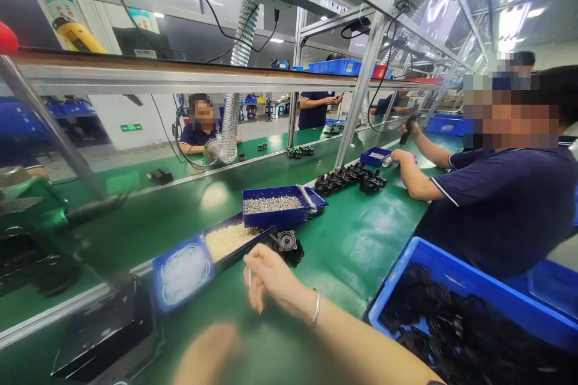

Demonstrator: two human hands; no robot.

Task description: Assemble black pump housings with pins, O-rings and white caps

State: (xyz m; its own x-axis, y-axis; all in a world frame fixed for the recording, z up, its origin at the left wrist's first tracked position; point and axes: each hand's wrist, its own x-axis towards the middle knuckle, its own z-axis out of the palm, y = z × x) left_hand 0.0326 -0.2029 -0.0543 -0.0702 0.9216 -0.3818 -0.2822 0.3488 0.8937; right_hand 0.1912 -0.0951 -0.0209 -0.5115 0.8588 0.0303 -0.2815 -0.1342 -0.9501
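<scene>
My right hand (273,277), with a silver bangle on its wrist, is closed in a pinch over the green bench. A small thin whitish piece (250,277) shows at its fingertips, too small to name. Just beyond the fingers sits a black housing with a round metal centre (288,242). Smeared by motion, my left hand (208,352) is low in the view, its fingers unreadable. Nearby, a blue tray (158,280) holds translucent white rings (185,272). Beside it, a bin holds small cream-coloured pieces (229,239), and a raised blue bin (275,218) holds small metal parts (273,204).
A large blue crate (409,252) of black parts (445,313) stands at the right. Several black assemblies (347,179) line the bench ahead. A co-worker (506,192) works at the right. A metal upright (368,66) and a dark box (106,331) border the bench.
</scene>
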